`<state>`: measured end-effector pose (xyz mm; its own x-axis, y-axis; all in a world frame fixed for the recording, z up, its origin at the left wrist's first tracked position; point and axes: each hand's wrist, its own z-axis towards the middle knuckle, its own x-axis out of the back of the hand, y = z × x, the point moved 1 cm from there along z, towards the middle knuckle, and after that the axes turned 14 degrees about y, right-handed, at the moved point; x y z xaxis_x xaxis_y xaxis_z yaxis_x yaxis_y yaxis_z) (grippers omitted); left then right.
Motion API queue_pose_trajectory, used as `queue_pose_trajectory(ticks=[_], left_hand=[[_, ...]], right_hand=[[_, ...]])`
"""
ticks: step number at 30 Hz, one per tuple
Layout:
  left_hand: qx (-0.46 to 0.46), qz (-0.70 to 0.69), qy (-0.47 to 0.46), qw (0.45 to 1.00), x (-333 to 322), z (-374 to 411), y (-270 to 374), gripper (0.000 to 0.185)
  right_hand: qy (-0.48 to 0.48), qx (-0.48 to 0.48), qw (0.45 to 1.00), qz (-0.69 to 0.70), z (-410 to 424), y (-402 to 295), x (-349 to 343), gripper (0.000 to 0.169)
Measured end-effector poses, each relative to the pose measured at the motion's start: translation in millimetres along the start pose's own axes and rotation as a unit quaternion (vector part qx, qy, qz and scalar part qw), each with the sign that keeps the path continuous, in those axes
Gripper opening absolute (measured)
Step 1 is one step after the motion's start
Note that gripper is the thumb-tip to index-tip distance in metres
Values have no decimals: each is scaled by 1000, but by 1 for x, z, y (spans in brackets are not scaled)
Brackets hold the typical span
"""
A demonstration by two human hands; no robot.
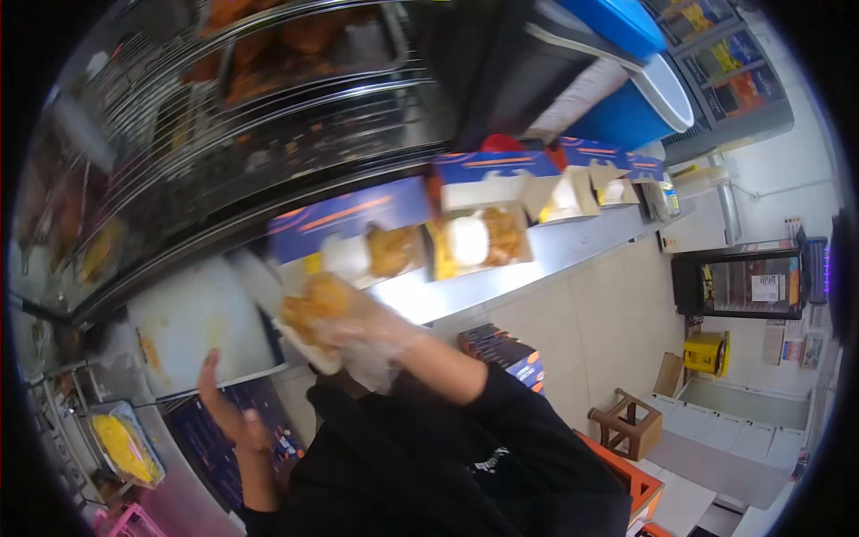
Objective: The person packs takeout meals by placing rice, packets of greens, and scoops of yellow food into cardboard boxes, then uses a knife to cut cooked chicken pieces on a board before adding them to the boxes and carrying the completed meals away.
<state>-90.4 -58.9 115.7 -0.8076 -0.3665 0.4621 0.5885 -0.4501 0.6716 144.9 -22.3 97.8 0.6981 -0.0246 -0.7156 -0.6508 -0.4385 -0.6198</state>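
My right hand (376,329), in a clear plastic glove, is closed around golden-brown pieces of food (315,302) that look like fried chicken; blur hides the exact grip. Below them shows the pale rim of a dish or box (322,359). My left hand (235,413) is bare, raised and apart from anything, near a white cutting board (201,315) with brown smears. Just beyond my right hand, an open blue cardboard box (352,215) contains a white tub (345,257) and browned food (391,250). A second such box (493,168) stands beside it, holding another white tub (468,240).
More open boxes (597,158) line the metal counter (564,235). Behind runs a glass-fronted food case (302,127) with wire racks. Stacked flat boxes (503,356), a brown stool (627,423) and an orange crate (624,476) stand on my right. Blue bins (624,107) are at the far end.
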Motion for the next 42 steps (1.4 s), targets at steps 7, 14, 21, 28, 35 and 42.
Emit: queue_pose_trajectory(ticks=[7, 14, 21, 28, 35, 42], left_hand=[[-194, -200, -323, 904, -288, 13, 197, 35], [-201, -27, -207, 957, -501, 4, 230, 28], [-131, -31, -265, 955, -500, 6, 223, 55], [-129, -19, -254, 958, -494, 2, 220, 48], [-160, 67, -314, 933, -511, -17, 240, 38], [-169, -293, -409, 848, -281, 17, 178, 52]], right_hand=[[258, 119, 956, -77, -184, -174, 297, 64], [229, 257, 834, -432, -148, -283, 343, 52], [211, 363, 641, -643, -128, -292, 357, 47], [113, 255, 476, -834, -117, -295, 346, 51], [128, 236, 480, -835, -166, -303, 318, 55], [87, 338, 72, -934, -187, -327, 144, 44]])
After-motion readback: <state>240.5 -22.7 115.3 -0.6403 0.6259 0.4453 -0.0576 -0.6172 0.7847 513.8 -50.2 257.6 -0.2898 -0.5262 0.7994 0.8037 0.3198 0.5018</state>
